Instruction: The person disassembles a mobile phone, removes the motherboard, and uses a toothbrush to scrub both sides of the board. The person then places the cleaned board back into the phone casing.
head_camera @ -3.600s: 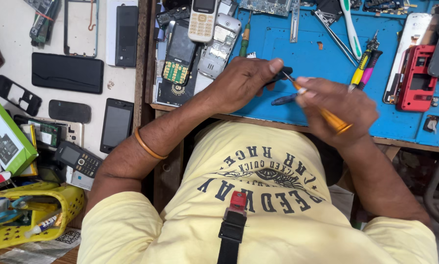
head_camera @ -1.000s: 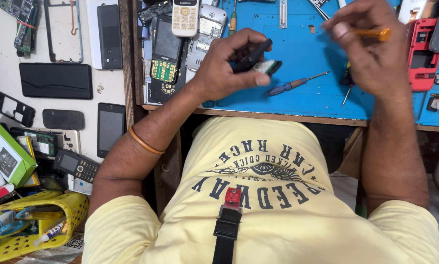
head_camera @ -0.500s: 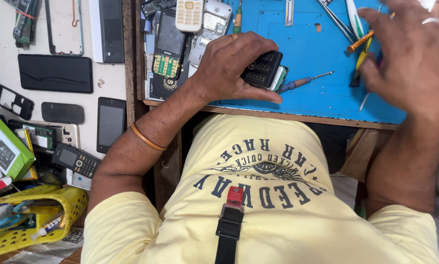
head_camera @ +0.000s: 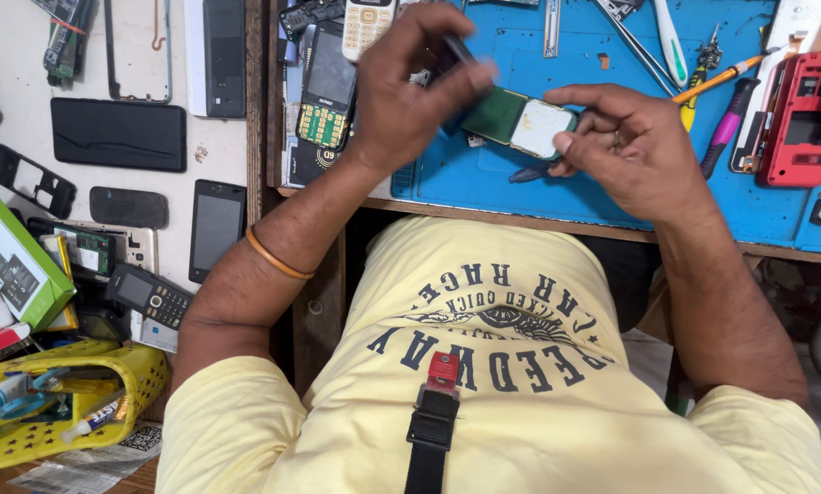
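Centre top: left hand (head_camera: 410, 87) grips dark casing (head_camera: 449, 57) | right hand (head_camera: 634, 146) pinches green board (head_camera: 520, 121) above blue mat (head_camera: 758, 206) | risk: thin edge-grip may slip, dropping board among tools.

A circuit board (head_camera: 518, 120) sits over the work mat (head_camera: 575, 187), between the left hand (head_camera: 410, 87) at nine o'clock and the right hand (head_camera: 634, 142) at three o'clock.
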